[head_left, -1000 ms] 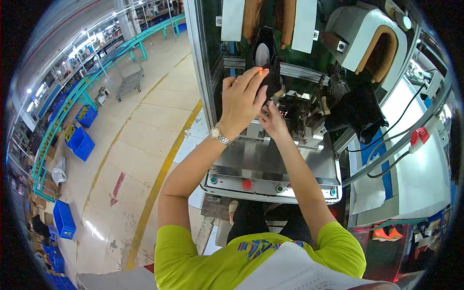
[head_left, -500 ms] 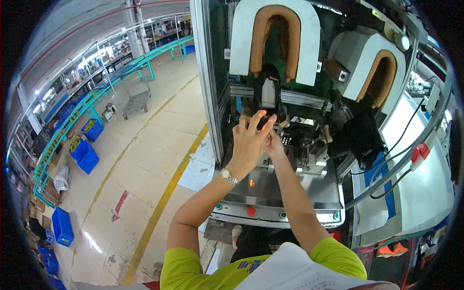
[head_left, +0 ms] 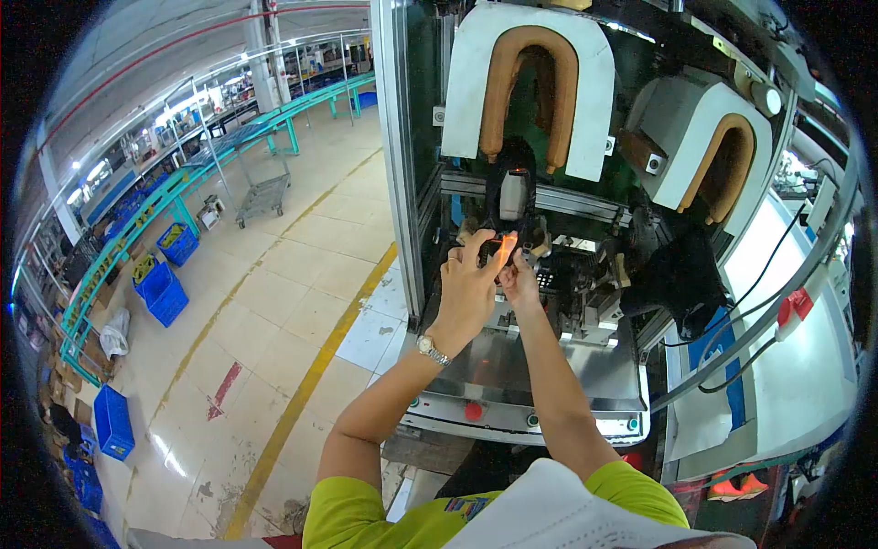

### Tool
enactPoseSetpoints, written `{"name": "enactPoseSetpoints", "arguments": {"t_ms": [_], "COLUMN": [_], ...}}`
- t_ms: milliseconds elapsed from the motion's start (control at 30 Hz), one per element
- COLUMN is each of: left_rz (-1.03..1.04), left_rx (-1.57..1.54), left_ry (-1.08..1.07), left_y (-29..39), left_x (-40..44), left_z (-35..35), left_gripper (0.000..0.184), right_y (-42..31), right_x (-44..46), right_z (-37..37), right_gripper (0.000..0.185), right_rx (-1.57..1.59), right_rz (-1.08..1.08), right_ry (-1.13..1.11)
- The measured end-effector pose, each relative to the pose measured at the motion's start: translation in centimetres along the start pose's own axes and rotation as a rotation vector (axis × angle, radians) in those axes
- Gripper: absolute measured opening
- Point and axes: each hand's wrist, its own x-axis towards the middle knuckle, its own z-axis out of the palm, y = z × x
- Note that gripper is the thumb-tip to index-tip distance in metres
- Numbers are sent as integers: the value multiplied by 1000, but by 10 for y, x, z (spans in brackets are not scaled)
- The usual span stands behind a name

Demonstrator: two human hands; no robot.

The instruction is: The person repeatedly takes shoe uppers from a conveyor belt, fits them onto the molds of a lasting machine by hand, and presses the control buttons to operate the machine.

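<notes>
We're working left hand (head_left: 470,285) and right hand (head_left: 522,282) at black shoe (head_left: 514,196), upper centre; grip closures unclear; next likely needing steadiness.

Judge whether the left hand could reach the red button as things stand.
Probably yes: the red button sits uncovered on the front panel, and nothing visible blocks the left hand from drawing back.

Blk shoe (head_left: 499,194) w/ lt-grey patch (head_left: 514,197) (nr end partly hidden), below brown U-pad (head_left: 532,38).
</notes>
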Motion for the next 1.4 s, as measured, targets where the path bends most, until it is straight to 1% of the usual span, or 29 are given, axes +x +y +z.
{"name": "enactPoseSetpoints", "arguments": {"t_ms": [100, 167, 267, 367, 467, 567, 700, 733, 767, 833, 867, 900, 933, 967, 1000, 1033, 1067, 1100, 1133, 1167, 1200, 1233, 1267, 1300, 1333, 1367, 1400], "left_rz": [14, 2, -3, 12, 14, 13, 38, 35, 41, 57, 5, -74, -153, -233, -297, -426, -549, -785, -1017, -1018, -1021, -1024, -1126, -1234, -1268, -1301, -1321], "left_rx": [-20, -36, -45, -42, -26, -29, -104, -69, -138, -274, -325, -348, -373, -238, -142, -33, 77, -78, -232, -242, -254, -268, -445, -610, -697, -780, -718], "left_ry": [28, 10, 4, 33, 47, 62, 77, 81, 112, 178, 208, 223, 241, 290, 287, 273, 164, 63, -52, -20, 6, 27, 43, 70, 125, 191, 159], "left_y": [-2, -5, -5, 1, 9, 12, 2, 6, 7, 5, 4, 2, -2, -11, -30, -61, -93, -111, -122, -127, -128, -130, -137, -144, -147, -147, -136], "left_x": [0, 0, 0, 2, 3, 3, 1, 1, -4, -16, -28, -44, -63, -87, -122, -170, -230, -278, -311, -327, -340, -349, -354, -358, -357, -353, -343], "left_z": [4, 5, 5, 4, 4, 4, 9, 4, 3, 6, 3, 0, -2, 1, 10, 31, 50, 64, 73, 81, 88, 95, 96, 97, 98, 102, 97], "left_gripper": [74, 73, 73, 72, 71, 69, 68, 63, 61, 56, 47, 47, 46, 48, 48, 52, 59, 66, 73, 76, 79, 82, 81, 80, 79, 78, 76], "right_y": [1, -1, -3, 10, 19, 13, 5, 5, 2, -7, -14, -23, -36, -48, -69, -96, -123, -153, -175, -202, -223, -241, -255, -268, -280, -286, -291], "right_x": [-6, -6, -16, 3, 11, 0, -5, -9, -13, -50, -76, -105, -131, -160, -208, -242, -263, -281, -296, -304, -308, -310, -315, -315, -315, -317, -319], "right_z": [8, 5, 17, -8, -20, -7, -5, -7, -9, 4, 6, 4, -5, -9, 16, 14, 4, -11, -6, -1, 8, 9, 13, 19, 24, 33, 41], "right_gripper": [19, 17, 14, 13, 14, 13, 15, 19, 21, 21, 22, 23, 23, 23, 20, 14, 10, 9, 5, 6, 10, 16, 24, 30, 36, 40, 42], "right_rx": [26, 49, 40, 8, -45, 1, 16, 43, -19, -115, -268, -421, -634, -845, -837, -1246, -1405, -1387, -1109, -1188, -1188, -1117, -1213, -1285, -1399, -1465, -1540], "right_rz": [-17, -3, -11, -19, -59, -35, 32, 47, 57, -20, -81, -145, -378, -611, -758, -1019, -1412, -1570, -1633, -1698, -1701, -1600, -1514, -1488, -1512, -1485, -1449], "right_ry": [28, 22, 78, -1, -17, 39, -13, -6, 68, 139, 142, 142, 36, -71, -3, 164, 250, 265, 242, 381, 453, 435, 452, 407, 303, 275, 211]}}
